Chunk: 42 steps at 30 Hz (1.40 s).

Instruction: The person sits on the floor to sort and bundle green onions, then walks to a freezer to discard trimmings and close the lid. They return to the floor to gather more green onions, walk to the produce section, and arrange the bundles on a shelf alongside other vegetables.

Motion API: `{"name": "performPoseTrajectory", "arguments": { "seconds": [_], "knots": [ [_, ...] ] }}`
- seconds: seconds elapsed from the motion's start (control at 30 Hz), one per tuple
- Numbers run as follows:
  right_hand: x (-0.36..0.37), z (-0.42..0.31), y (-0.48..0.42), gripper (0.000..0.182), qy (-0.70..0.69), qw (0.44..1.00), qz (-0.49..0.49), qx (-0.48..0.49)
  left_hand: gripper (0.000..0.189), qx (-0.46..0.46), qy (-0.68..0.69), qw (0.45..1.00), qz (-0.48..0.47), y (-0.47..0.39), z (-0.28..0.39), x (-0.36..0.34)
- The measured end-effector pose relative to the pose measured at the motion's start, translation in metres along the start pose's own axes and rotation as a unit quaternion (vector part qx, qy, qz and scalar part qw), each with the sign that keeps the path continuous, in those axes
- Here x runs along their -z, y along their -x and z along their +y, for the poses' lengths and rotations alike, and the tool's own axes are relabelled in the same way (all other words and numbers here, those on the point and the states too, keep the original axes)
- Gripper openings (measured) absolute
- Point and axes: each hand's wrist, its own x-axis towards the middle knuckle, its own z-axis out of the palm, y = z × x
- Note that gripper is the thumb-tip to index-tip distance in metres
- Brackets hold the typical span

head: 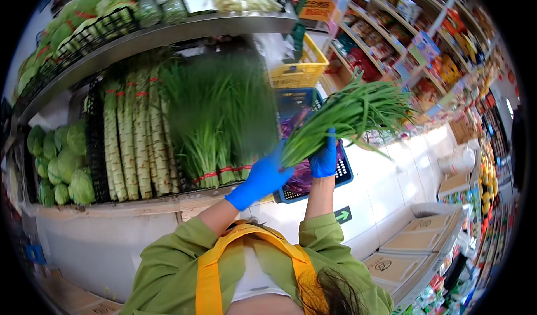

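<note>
Both hands wear blue gloves. My left hand (pixel 262 178) closes around the cut stem end of a bunch of green Chinese chives (pixel 348 113). Under the middle of that bunch, my right hand (pixel 325 157) grips it with the thumb or a finger showing in front. The leaves point to the upper right, over the aisle. Left of my hands, more bunches of chives (pixel 214 147), tied with red bands, lie on the display shelf, partly blurred. Beside them lie stem lettuce stalks (pixel 142 147) with red bands, then round green cabbages (pixel 69 164).
Below the held bunch, a blue plastic crate (pixel 346 176) contains purple bags. A yellow basket (pixel 300 73) stands behind it. A metal shelf edge (pixel 168 29) with vegetables runs above the display. Snack shelves and cardboard boxes (pixel 394 269) line the right side.
</note>
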Motion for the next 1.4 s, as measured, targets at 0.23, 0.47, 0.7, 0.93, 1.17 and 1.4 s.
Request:
{"name": "performPoseTrajectory", "arguments": {
  "seconds": [0.23,0.47,0.7,0.93,1.17,1.4],
  "knots": [
    [0.080,-0.002,0.040,0.052,-0.002,0.970,0.240,0.043,0.027,0.303,0.432,0.844,-0.094,-0.034,0.003,-0.014],
    [0.144,0.127,0.086,0.061,-0.319,0.930,-0.049,-0.177,0.034,0.394,0.507,0.761,-0.091,-0.035,-0.006,-0.023],
    [0.056,0.039,0.012,0.087,-0.418,0.895,-0.116,-0.101,0.039,0.337,0.603,0.675,-0.260,-0.024,-0.044,-0.044],
    [0.069,0.019,-0.009,0.068,-0.286,0.949,-0.081,-0.110,0.039,-0.044,0.069,0.997,0.003,-0.044,0.000,-0.028],
    [0.062,0.010,-0.006,0.066,-0.209,0.969,-0.106,-0.079,0.021,-0.215,-0.104,0.971,-0.031,-0.073,0.026,-0.032],
    [0.063,0.004,0.005,0.060,-0.327,0.926,-0.059,-0.177,0.015,0.049,0.267,0.956,-0.115,-0.079,0.020,-0.021]
  ]
}}
